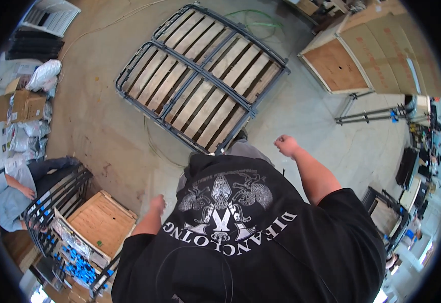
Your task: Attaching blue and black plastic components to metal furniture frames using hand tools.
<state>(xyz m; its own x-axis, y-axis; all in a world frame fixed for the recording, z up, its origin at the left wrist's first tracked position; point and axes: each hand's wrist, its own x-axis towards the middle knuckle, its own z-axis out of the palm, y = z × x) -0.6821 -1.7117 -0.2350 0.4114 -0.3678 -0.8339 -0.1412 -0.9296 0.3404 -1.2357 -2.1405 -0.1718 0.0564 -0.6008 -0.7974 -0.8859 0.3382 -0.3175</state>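
In front of me, dark metal frames (200,69) lie on a pallet of pale wooden slats (196,106). My right hand (286,145) hangs in the air to the right of the pallet's near corner, fingers curled in, and nothing shows in it. Down at my left side is my left hand (157,204), apart from the frames. Its fingers are blurred and partly hidden, so I cannot see whether they are curled. Neither hand touches anything that I can make out.
Left, a person (13,194) in grey sits by black metal racks (59,202) and a wooden crate (101,222). Cartons (27,106) and wrapped bags (44,76) line the left wall. At the right stand a large wooden-framed box (339,63) and a black metal frame (372,115).
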